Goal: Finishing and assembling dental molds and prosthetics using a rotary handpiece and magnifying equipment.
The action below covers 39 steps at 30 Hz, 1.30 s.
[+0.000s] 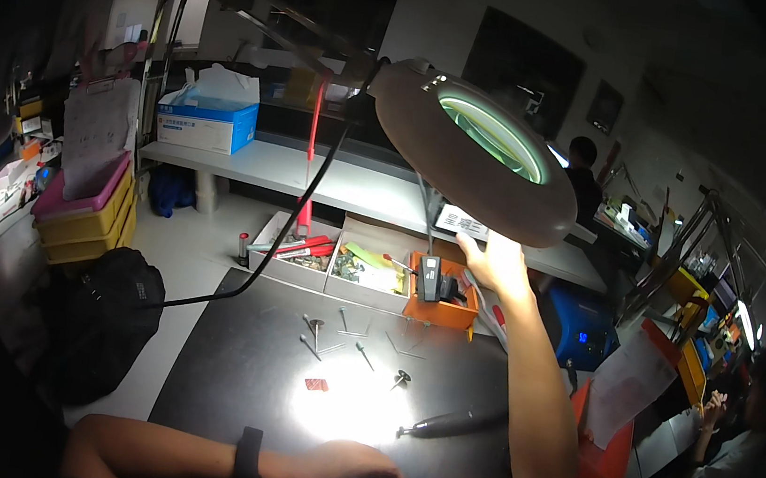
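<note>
Over the far right of the black mat (219, 353): magnifier lamp (467, 168), tilted, with round dark head and greenish lens, on a jointed arm (274, 33) from the upper left.
Right hand (498, 266): raised to the lamp's lower rim, thumb spread leftward; fingers hidden behind the head, cannot tell whether closed on it.
Left hand (342, 470): resting at the mat's near side, well apart from the lamp; fingers loosely bent, underside out of sight, cannot tell whether pressed together.
Bright patch (349, 410): just beyond the left hand; at its margins, a small red piece (317, 385) and a black pen-shaped tool (452, 423).
Thin metal bits (365, 357): scattered beyond the patch, near a disc-headed bit (402, 376).
Mat's far edge: lined with a pale box (294, 273) of markers and an orange box (431, 313).
Shelf (379, 191): pale, bearing a blue-and-white carton (207, 125).
Left side: black bag (108, 330), stacked yellow bins (86, 229).
Room: dim, with dark wall panels (525, 66); at right, a blue unit (581, 328) and a co-worker (744, 431).
</note>
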Tool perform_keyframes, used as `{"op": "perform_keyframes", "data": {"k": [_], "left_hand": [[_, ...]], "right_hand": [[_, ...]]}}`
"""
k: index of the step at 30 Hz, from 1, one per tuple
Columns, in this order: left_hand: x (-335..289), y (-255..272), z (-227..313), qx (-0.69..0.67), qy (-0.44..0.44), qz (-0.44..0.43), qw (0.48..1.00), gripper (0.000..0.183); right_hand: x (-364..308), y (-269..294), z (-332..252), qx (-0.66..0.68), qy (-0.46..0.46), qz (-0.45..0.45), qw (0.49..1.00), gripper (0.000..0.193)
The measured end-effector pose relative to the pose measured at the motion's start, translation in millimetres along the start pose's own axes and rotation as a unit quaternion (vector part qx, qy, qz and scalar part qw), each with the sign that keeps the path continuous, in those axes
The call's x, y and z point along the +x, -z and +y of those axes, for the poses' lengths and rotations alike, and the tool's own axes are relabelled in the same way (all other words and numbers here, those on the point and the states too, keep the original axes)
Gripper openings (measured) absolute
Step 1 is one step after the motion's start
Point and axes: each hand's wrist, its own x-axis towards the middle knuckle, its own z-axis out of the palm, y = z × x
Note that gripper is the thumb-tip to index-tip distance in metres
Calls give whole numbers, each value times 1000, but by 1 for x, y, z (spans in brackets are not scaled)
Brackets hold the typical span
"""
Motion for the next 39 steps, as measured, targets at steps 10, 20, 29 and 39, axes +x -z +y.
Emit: {"op": "perform_keyframes", "data": {"k": [10, 20, 29, 39], "left_hand": [[-6, 15, 8, 2, 46, 75, 996, 17], [32, 50, -19, 209, 8, 214, 954, 13], [52, 41, -34, 310, 17, 171, 935, 14], [25, 73, -48, 364, 69, 202, 906, 10]], "right_hand": [[-194, 184, 9, -83, -63, -228, 968, 57], [-332, 213, 80, -20, -306, 83, 948, 14], [-143, 179, 125, 19, -77, 121, 989, 47], [-43, 65, 139, -61, -20, 127, 990, 46]]}}
